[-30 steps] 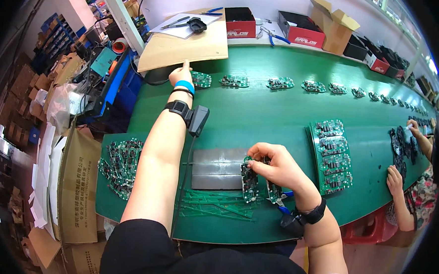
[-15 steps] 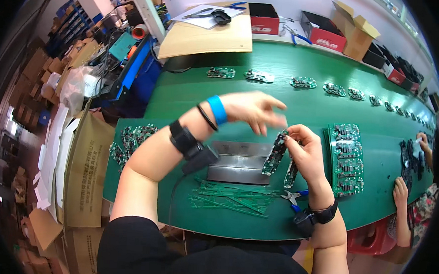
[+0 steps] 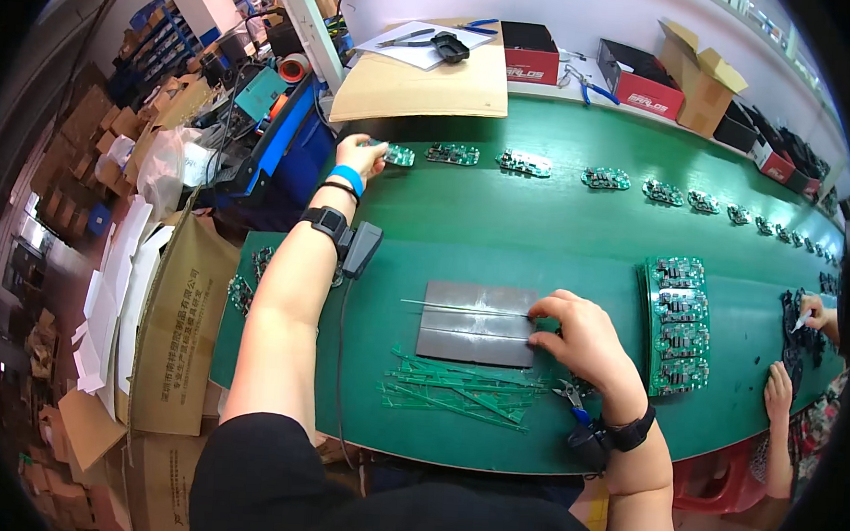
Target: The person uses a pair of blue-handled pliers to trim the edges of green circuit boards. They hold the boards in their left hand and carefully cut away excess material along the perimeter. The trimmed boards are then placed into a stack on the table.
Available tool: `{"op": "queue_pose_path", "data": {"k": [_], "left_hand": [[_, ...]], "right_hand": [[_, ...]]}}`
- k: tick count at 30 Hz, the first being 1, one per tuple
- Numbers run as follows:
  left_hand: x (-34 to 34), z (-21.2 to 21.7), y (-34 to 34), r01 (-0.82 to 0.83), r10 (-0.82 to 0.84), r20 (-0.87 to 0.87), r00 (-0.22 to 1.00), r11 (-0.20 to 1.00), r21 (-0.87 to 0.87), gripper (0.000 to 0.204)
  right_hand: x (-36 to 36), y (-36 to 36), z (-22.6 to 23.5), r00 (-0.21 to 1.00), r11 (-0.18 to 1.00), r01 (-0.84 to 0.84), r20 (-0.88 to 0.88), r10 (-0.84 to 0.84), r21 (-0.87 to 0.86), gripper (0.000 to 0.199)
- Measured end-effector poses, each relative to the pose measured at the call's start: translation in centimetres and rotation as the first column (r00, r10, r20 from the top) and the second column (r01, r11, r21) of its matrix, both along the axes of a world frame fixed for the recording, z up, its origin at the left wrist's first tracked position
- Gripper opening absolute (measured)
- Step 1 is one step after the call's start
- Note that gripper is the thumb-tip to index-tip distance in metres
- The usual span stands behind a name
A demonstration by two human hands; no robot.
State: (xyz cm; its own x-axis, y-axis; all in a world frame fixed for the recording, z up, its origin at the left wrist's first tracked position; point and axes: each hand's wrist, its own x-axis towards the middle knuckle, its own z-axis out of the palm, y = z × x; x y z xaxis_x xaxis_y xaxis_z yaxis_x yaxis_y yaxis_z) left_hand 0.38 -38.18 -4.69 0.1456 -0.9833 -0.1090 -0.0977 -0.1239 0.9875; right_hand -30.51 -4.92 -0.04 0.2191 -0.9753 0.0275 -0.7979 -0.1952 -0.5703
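Note:
My left hand (image 3: 361, 156) reaches to the far left of the bench. Its fingers are closed on the end of a small green circuit board (image 3: 399, 155), beside a row of similar boards (image 3: 452, 154). My right hand (image 3: 584, 339) is at the right edge of a dark grey plate (image 3: 475, 349), thumb and forefinger apart. A thin strip (image 3: 442, 307) lies across the plate, one end near my right forefinger. Below the plate is a heap of thin green strips (image 3: 457, 387). Cutters (image 3: 572, 398) with blue handles lie by my right wrist. What is under my right palm is mostly hidden.
A stack of joined circuit boards (image 3: 679, 327) stands right of my right hand. Loose boards (image 3: 241, 294) lie partly behind my left forearm. A cardboard sheet (image 3: 424, 97) and red boxes (image 3: 532, 64) line the back. A co-worker's hand (image 3: 777, 390) is at far right.
My left hand has moved from beside my right hand to the far left, now with a board. My right hand has lowered to the plate, where a thin strip now shows. The view has shifted slightly.

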Motion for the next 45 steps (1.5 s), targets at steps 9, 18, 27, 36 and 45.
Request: {"op": "queue_pose_path", "data": {"k": [9, 18, 27, 36, 45], "left_hand": [[1.0, -3.1, -2.2, -0.104, 0.147, 0.801, 0.58, 0.989, -0.106, 0.074], [-2.8, 6.6, 12.0, 0.488, -0.446, 0.391, 0.805, 0.873, -0.008, 0.031], [-9.9, 4.4, 30.8, 0.866, -0.865, -0.082, 0.496, 0.499, -0.029, 0.05], [8.0, 4.8, 25.8, 0.305, -0.216, 0.311, 0.926, 0.912, -0.275, 0.05], [13.0, 3.0, 24.5, 0.21, 0.105, 0.913, 0.395, 0.957, -0.201, 0.055]], "right_hand": [[-0.6, -0.6, -1.9, 0.999, 0.994, 0.007, -0.04, -0.011, -0.113, 0.012], [-0.8, 1.3, 1.8, 0.988, 0.998, -0.053, 0.143, 0.056, -0.026, 0.01], [2.4, 1.1, -0.6, 0.663, 1.0, 0.018, 0.749, -0.019, 0.009, 0.021], [0.6, 0.7, 0.8, 0.758, 0.983, 0.087, 0.651, 0.04, -0.16, 0.014], [0.4, 5.3, 4.1, 0.997, 0.919, -0.002, 0.072, 0.033, -0.394, 0.02]]}}
